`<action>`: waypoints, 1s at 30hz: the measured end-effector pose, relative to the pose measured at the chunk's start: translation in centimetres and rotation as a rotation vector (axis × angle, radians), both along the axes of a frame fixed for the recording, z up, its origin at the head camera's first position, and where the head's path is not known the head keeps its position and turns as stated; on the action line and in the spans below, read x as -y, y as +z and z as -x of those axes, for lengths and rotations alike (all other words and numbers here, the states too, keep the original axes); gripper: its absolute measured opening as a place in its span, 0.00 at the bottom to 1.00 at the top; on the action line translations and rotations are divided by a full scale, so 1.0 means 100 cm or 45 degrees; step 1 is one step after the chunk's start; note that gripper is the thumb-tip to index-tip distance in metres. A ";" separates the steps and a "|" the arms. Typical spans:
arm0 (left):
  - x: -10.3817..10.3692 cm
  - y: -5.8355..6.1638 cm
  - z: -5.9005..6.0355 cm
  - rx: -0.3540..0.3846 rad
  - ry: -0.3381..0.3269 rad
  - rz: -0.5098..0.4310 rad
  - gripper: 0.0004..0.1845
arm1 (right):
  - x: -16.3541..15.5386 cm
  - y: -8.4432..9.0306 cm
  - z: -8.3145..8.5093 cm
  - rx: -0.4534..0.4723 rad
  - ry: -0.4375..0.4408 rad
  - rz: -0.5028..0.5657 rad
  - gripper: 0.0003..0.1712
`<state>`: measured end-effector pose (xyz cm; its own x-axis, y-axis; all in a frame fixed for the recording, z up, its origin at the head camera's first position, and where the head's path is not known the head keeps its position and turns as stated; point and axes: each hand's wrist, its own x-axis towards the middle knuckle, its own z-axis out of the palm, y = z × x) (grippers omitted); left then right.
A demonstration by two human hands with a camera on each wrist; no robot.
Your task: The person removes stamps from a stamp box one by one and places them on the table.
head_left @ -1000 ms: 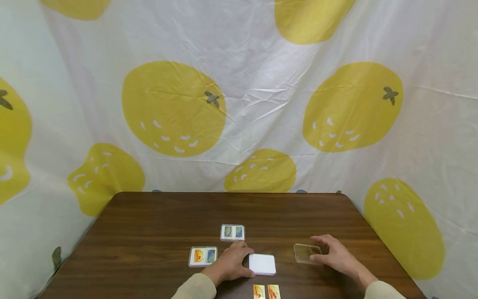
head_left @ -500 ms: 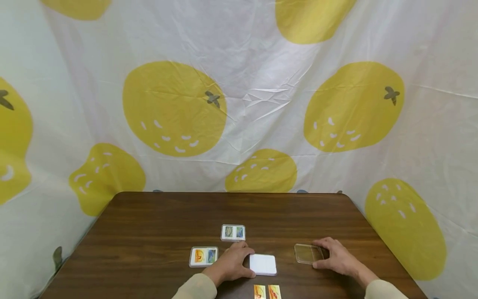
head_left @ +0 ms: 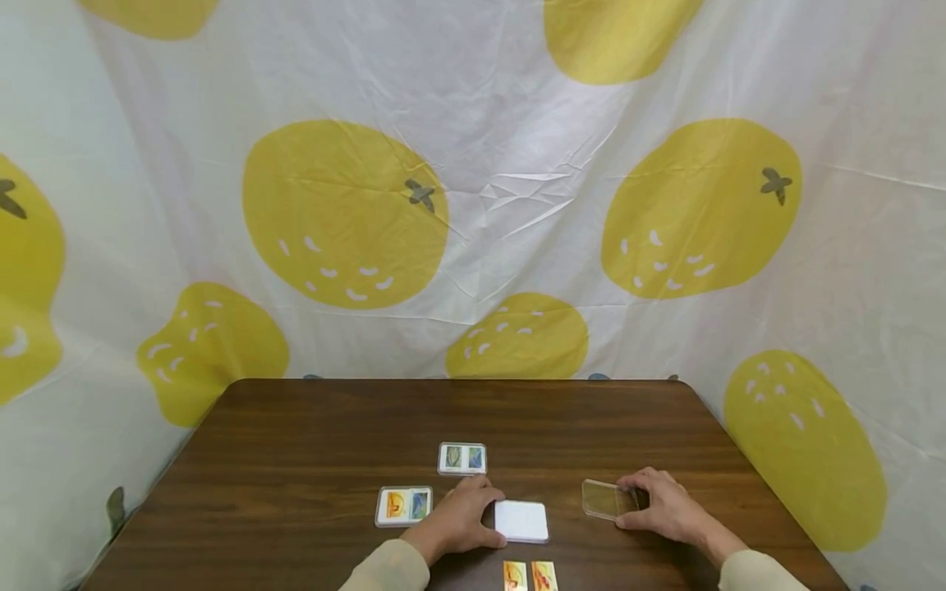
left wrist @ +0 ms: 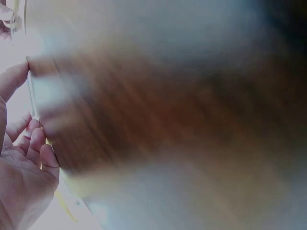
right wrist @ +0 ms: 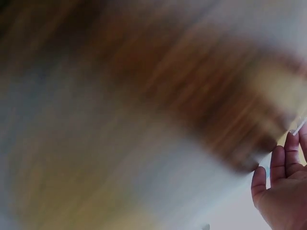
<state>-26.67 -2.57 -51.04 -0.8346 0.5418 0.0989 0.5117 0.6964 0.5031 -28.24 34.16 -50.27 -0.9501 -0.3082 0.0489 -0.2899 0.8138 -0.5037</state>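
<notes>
Case [head_left: 522,522], white-faced, in grip of left hand [head_left: 461,518], clear cover [head_left: 602,500] in grip of right hand [head_left: 663,507].

two cards [head_left: 515,577] are cut off by the head view's bottom edge, as are both sleeves [head_left: 390,566]. the right end of the clear case [head_left: 600,499] is partly covered by the right hand [head_left: 665,509], the left edge of the white case [head_left: 522,521] by the left hand [head_left: 461,517]. the table [head_left: 310,435] is blurred and the hands are cropped in both wrist views.
</notes>
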 end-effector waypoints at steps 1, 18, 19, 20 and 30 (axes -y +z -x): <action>0.000 0.000 0.000 -0.003 0.000 0.001 0.30 | 0.001 0.000 0.000 0.005 -0.011 -0.001 0.33; 0.001 0.010 0.000 0.059 -0.005 -0.036 0.36 | 0.038 0.009 -0.006 -0.148 0.102 0.056 0.32; 0.001 0.010 0.001 0.063 -0.005 -0.049 0.36 | 0.041 0.009 -0.005 -0.152 0.111 0.055 0.32; 0.001 0.010 0.001 0.059 -0.009 -0.062 0.36 | 0.044 0.009 -0.005 -0.151 0.123 0.060 0.32; 0.000 0.011 0.008 0.033 -0.031 -0.149 0.40 | 0.078 0.010 -0.005 -0.140 0.215 0.084 0.31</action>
<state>-27.50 -2.60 -49.96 -0.8244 0.5480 0.1415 0.5137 0.6196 0.5935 -27.71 26.39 -49.23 -0.8728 -0.4555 0.1751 -0.4759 0.7152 -0.5119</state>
